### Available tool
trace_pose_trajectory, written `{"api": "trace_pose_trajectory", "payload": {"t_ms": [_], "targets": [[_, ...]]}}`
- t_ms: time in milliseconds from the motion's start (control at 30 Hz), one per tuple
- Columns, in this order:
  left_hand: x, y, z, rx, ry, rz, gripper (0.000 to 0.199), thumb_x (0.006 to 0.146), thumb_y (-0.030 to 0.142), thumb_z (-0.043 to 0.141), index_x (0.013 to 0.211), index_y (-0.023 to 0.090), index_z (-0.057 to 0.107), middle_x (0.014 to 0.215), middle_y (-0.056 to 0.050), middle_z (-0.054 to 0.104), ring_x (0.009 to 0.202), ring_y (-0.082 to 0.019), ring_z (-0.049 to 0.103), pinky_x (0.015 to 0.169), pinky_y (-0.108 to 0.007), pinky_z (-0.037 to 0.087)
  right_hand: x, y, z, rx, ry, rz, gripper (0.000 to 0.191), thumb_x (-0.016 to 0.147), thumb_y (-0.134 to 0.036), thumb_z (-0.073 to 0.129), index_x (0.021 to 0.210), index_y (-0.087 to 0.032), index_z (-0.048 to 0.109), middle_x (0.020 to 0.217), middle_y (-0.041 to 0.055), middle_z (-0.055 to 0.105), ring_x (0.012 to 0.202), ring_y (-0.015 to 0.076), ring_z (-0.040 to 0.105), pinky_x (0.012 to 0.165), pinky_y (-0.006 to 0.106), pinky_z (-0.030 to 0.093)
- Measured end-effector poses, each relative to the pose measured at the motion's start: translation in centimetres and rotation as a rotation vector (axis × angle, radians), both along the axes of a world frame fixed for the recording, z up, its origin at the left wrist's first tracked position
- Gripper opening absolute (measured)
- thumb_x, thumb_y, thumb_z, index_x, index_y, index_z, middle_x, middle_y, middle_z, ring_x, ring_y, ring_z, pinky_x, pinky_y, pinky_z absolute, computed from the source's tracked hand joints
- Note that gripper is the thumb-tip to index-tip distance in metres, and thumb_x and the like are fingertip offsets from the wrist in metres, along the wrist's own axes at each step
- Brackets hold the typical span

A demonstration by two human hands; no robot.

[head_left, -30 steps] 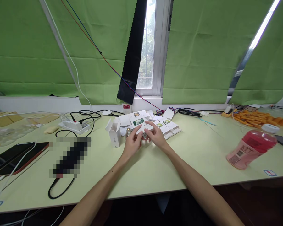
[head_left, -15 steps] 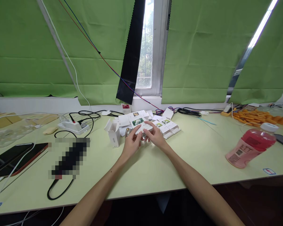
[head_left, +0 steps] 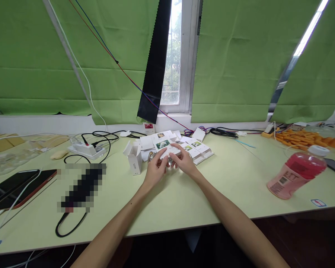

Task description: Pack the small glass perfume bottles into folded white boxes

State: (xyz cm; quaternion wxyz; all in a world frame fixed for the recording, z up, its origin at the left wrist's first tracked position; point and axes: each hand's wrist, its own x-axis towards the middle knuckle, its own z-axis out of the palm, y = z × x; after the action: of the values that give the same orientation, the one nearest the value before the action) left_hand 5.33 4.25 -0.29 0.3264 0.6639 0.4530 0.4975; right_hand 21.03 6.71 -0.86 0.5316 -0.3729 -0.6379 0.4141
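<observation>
My left hand (head_left: 156,168) and my right hand (head_left: 183,162) meet at the middle of the table, fingers bent round a small white carton (head_left: 168,150). Both thumbs rest on its near side. A green printed picture shows at its far end. Something shiny and silvery (head_left: 151,156) peeks out beside my left fingers; its kind is unclear. Just left of my hands, an open white box (head_left: 134,160) stands upright with its flap raised. Behind and to the right lie several white boxes with flower pictures (head_left: 195,146), partly overlapping.
A bottle of pink drink (head_left: 297,171) leans on the right. Orange pieces (head_left: 296,139) are heaped at the back right. On the left are a power strip (head_left: 86,149), black cables, a blurred dark object (head_left: 83,188) and phones (head_left: 25,190). The table's front edge (head_left: 173,230) runs beneath my forearms.
</observation>
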Motion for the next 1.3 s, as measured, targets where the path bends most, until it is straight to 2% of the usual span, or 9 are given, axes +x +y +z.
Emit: {"api": "trace_pose_trajectory", "payload": {"t_ms": [767,1033,1300], "targets": [[-0.15,0.07,-0.06,0.034,0.06,0.007,0.06,0.095,0.054,0.05,0.142,0.017,0.055,0.069,-0.002,0.064,0.051,-0.012,0.051,0.052,-0.024,0.045,0.08,-0.14,0.18,0.019,-0.031,0.007,0.056,0.087,-0.046,0.064,0.136,-0.022,0.052,0.066,-0.0045,0.067,0.053,0.0128,0.065,0.051,0.022,0.053],[-0.22,0.26,-0.11,0.037,0.075,0.013,0.056,0.095,0.053,0.05,0.142,0.021,0.056,0.068,-0.001,0.063,0.052,-0.012,0.052,0.053,-0.024,0.046,-0.11,-0.12,0.19,0.023,0.012,0.018,0.055,0.086,-0.049,0.065,0.132,-0.021,0.056,0.065,-0.0044,0.066,0.052,0.0124,0.064,0.049,0.021,0.052],[0.0,-0.13,0.2,-0.016,-0.016,-0.013,0.061,0.093,0.052,0.055,0.144,0.019,0.054,0.065,0.0,0.06,0.049,-0.01,0.05,0.047,-0.022,0.045,-0.14,0.18,0.06,0.011,0.056,0.027,0.051,0.087,-0.052,0.062,0.127,-0.02,0.059,0.064,-0.004,0.064,0.05,0.0133,0.065,0.045,0.021,0.049]]}}
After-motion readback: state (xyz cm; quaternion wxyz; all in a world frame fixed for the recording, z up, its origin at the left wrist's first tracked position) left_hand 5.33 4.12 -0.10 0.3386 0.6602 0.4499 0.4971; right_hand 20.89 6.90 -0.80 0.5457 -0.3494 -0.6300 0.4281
